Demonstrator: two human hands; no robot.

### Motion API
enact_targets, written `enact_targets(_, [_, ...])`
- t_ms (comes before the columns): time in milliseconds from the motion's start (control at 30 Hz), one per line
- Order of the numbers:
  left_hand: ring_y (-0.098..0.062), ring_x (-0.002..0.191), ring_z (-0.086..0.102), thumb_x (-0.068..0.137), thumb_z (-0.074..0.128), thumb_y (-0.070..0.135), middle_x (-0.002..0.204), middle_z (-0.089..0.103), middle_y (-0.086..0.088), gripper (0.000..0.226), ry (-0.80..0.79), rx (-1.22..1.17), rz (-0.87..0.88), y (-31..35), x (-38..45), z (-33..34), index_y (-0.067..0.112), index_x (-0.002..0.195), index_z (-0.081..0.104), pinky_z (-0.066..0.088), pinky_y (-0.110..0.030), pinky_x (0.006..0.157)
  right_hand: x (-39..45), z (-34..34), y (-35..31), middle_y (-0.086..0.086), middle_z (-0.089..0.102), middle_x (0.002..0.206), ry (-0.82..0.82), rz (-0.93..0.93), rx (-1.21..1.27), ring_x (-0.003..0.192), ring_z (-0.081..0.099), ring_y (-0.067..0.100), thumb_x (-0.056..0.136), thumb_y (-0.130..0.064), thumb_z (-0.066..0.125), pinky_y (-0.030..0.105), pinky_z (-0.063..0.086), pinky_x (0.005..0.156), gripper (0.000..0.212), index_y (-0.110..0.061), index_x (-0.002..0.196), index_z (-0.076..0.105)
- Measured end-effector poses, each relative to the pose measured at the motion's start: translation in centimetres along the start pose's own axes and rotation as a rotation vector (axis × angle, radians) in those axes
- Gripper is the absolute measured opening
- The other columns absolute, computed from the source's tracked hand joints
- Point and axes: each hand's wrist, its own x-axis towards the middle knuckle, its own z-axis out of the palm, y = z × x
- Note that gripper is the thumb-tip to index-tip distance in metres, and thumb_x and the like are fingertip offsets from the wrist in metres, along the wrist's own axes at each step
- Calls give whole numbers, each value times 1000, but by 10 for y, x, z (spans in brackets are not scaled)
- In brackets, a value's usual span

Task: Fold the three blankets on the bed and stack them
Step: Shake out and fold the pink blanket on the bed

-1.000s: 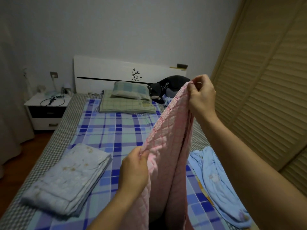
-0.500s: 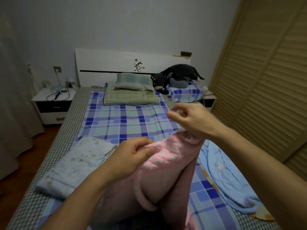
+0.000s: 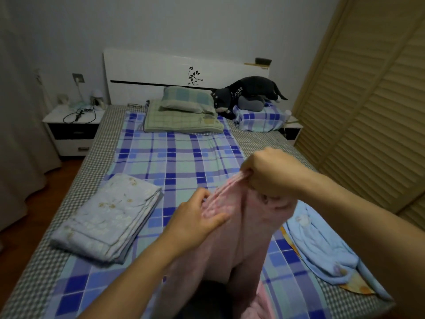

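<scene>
Our right hand (image 3: 273, 172) pinched the soft pink quilted blanket's (image 3: 248, 229) gathered edges; left hand (image 3: 195, 218) lay flat (layers could slip, misaligning the fold).

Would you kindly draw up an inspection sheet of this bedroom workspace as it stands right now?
Surface: bed with blue plaid sheet.
Job's things: floral blanket folded flat at the bed's left; pink blanket held up mid-fold; light blue blanket crumpled, unfolded, at the right edge.
Clutter: pillows and a dark plush toy at the headboard.
Grippers: right hand grips the pink blanket's bunched top edge; left hand rests with straight fingers against its layers.
Cables: black cord on the left nightstand.
Surroundings: louvred wardrobe doors right, curtain left.
</scene>
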Motion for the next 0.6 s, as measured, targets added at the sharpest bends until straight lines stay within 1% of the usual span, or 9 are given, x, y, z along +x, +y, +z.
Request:
enact_targets(67, [-19, 84, 66, 74, 64, 70, 90, 67, 8, 49, -55, 198, -73, -25, -17, 14, 35, 97, 36, 52, -38, 70, 5, -3, 14, 1, 69, 86, 175, 153, 59, 78, 62, 28, 80, -27, 61, 38, 55, 67, 17, -29, 92, 72])
enact_targets(167, [-29, 101, 65, 80, 61, 60, 108, 68, 1, 55, -62, 305, -205, -56, -47, 43, 35, 122, 35, 50, -37, 78, 13, -11, 44, 7, 71, 87, 393, 326, 109, 79, 63, 32, 84, -26, 58, 38, 55, 68, 18, -25, 92, 74])
enact_targets(200, [-29, 103, 64, 82, 59, 55, 109, 68, 0, 50, -52, 310, -229, -63, -55, 52, 34, 122, 38, 49, -37, 78, 14, -11, 54, 9, 71, 89, 445, 374, 114, 81, 63, 34, 85, -25, 57, 38, 54, 69, 19, -24, 93, 75])
enact_targets(233, [-29, 102, 64, 83, 57, 50, 107, 67, 1, 40, -28, 290, -231, -69, -60, 60, 31, 116, 43, 49, -37, 77, 15, -10, 64, 12, 71, 91, 484, 408, 113, 86, 63, 36, 85, -25, 57, 39, 53, 72, 20, -23, 94, 75])
enact_targets(300, [-27, 97, 63, 84, 55, 39, 102, 64, 2, 23, 32, 218, -201, -75, -67, 75, 27, 104, 52, 48, -37, 74, 15, -4, 80, 15, 70, 93, 516, 448, 108, 93, 62, 41, 85, -24, 55, 42, 52, 77, 22, -21, 93, 75])
enact_targets(333, [-26, 94, 63, 84, 54, 33, 101, 62, 2, 20, 69, 187, -187, -75, -68, 81, 27, 103, 55, 49, -36, 73, 13, 1, 86, 16, 70, 94, 520, 467, 105, 92, 62, 42, 85, -23, 54, 42, 51, 76, 22, -20, 94, 75])
enact_targets(433, [-24, 90, 62, 85, 56, 15, 101, 59, 4, 24, 220, 73, -168, -67, -68, 90, 27, 105, 60, 50, -36, 74, 1, 20, 111, 18, 69, 98, 507, 514, 101, 89, 62, 42, 86, -21, 52, 39, 46, 71, 24, -20, 97, 74])
enact_targets(533, [-18, 99, 61, 86, 60, 4, 114, 60, 7, 46, 270, 60, -131, -65, -75, 94, 32, 123, 56, 50, -33, 82, -14, 50, 143, 21, 69, 102, 448, 578, 106, 93, 62, 45, 86, -23, 52, 42, 48, 74, 26, -20, 101, 73])
enact_targets(600, [-15, 106, 59, 85, 60, -2, 126, 53, 9, 70, 199, 114, -81, -66, -88, 102, 37, 141, 43, 51, -34, 87, -25, 73, 161, 22, 69, 101, 415, 609, 118, 93, 62, 46, 86, -22, 50, 41, 46, 72, 25, -16, 99, 71])
